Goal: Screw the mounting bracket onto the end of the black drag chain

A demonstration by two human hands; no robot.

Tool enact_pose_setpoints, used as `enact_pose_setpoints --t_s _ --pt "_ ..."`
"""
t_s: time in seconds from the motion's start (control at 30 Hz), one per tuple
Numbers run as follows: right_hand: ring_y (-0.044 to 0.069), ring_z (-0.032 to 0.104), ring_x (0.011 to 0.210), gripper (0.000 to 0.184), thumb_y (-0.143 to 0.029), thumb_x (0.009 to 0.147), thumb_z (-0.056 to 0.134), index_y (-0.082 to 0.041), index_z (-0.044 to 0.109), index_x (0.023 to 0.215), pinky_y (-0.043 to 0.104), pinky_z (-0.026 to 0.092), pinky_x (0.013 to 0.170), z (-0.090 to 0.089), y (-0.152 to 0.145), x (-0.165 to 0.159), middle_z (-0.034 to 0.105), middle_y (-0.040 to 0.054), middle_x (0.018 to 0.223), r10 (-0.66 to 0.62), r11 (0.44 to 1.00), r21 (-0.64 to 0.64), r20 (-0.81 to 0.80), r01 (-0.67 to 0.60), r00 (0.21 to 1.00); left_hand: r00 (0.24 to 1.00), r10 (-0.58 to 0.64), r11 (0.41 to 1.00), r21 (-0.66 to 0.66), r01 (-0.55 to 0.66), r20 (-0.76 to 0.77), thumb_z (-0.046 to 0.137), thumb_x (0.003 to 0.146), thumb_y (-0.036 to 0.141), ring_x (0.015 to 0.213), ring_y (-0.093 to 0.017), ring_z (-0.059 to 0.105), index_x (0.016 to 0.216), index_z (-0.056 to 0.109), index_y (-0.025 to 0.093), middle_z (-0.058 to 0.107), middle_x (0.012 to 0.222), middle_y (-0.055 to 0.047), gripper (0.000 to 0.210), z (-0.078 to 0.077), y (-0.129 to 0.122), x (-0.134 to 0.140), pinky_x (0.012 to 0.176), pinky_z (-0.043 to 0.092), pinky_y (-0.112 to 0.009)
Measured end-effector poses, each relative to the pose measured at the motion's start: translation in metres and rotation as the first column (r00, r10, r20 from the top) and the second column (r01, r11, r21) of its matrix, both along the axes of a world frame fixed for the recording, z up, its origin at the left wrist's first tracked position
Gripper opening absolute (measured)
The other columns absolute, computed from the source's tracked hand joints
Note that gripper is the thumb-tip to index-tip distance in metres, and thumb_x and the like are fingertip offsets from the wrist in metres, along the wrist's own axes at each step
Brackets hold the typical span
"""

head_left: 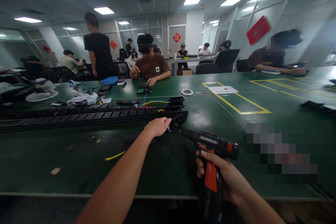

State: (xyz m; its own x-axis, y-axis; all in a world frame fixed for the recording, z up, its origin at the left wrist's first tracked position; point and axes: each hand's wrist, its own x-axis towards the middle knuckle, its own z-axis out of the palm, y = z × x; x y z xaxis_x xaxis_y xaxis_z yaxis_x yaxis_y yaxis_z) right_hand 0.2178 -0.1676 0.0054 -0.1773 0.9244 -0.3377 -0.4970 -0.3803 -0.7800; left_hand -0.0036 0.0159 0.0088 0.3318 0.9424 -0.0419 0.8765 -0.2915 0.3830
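A black-and-orange cordless drill [210,142] is in my right hand [222,169], the fingers wrapped round its handle. Its thin bit points left and reaches close to a small black plastic housing [179,120] with a bit of blue at its lower edge; whether the tip touches cannot be made out. My left hand [157,127] is closed on the near side of that housing, fingertips partly hidden. Behind it runs a long black power strip [105,115] with a row of sockets. Yellow and blue wires [154,102] lead to black end pieces [176,101] beyond it.
A yellow wire piece [114,156] and scraps lie on the green table [86,171]. Further back are a white tape ring [187,92], a paper sheet [223,89], a blue tray [109,80] and tangled cables. Opposite, a person [152,64] works on a circuit board [144,89].
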Motion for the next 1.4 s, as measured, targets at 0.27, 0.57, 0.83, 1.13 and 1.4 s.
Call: enact_pose_setpoints --t_s 0.27,0.57,0.83,1.13,1.4 --pt "0.013 0.058 0.056 0.017 -0.031 0.082 0.067 -0.015 0.067 0.088 0.029 0.052 0.058 -0.0011 0.001 0.0 0.062 0.0011 0.065 0.0 1.0 0.003 -0.005 0.0 1.0 0.999 -0.024 1.0 0.019 0.023 0.024 0.017 0.09 0.068 0.102 -0.025 0.062 0.104 0.065 0.029 0.068 0.115 -0.005 0.063 -0.0026 0.0014 -0.0017 0.082 0.045 -0.033" --pt "0.013 0.058 0.057 0.018 -0.032 0.084 0.065 -0.015 0.066 0.089 0.029 0.051 0.059 -0.0016 0.0011 0.0001 0.062 0.0011 0.066 0.01 1.0 0.012 0.001 -0.01 1.0 0.999 -0.025 0.999 0.02 0.025 0.033 0.016 0.089 0.069 0.1 -0.025 0.063 0.102 0.066 0.029 0.069 0.112 -0.005 0.065 -0.0033 0.0024 -0.0021 0.082 0.045 -0.033" --pt "0.013 0.057 0.056 0.018 -0.033 0.084 0.065 -0.015 0.066 0.088 0.03 0.051 0.059 -0.0006 0.0002 0.0002 0.061 0.001 0.065 0.0 1.0 0.013 -0.001 0.0 1.0 0.999 -0.031 0.999 0.028 0.03 0.036 0.018 0.092 0.064 0.105 -0.025 0.061 0.106 0.066 0.028 0.067 0.117 -0.005 0.062 -0.0053 0.0044 -0.0014 0.085 0.044 -0.033" --pt "0.013 0.057 0.057 0.02 -0.03 0.084 0.065 -0.013 0.068 0.092 0.031 0.051 0.06 0.0003 -0.0002 0.0015 0.061 0.0017 0.066 -0.016 1.0 -0.016 -0.032 0.015 0.999 0.998 -0.039 0.999 0.036 0.038 0.041 0.017 0.093 0.063 0.111 -0.025 0.059 0.112 0.066 0.028 0.065 0.122 -0.005 0.063 -0.0078 0.0062 -0.0026 0.089 0.042 -0.032" --pt "0.014 0.058 0.058 0.02 -0.03 0.084 0.064 -0.013 0.068 0.093 0.031 0.052 0.06 0.0 0.0024 0.0006 0.062 0.0024 0.067 -0.016 1.0 -0.016 -0.035 0.016 0.999 0.999 -0.024 0.999 0.023 0.023 0.038 0.019 0.092 0.063 0.11 -0.025 0.059 0.113 0.066 0.028 0.065 0.123 -0.006 0.062 -0.0064 0.0057 -0.0021 0.088 0.042 -0.032"
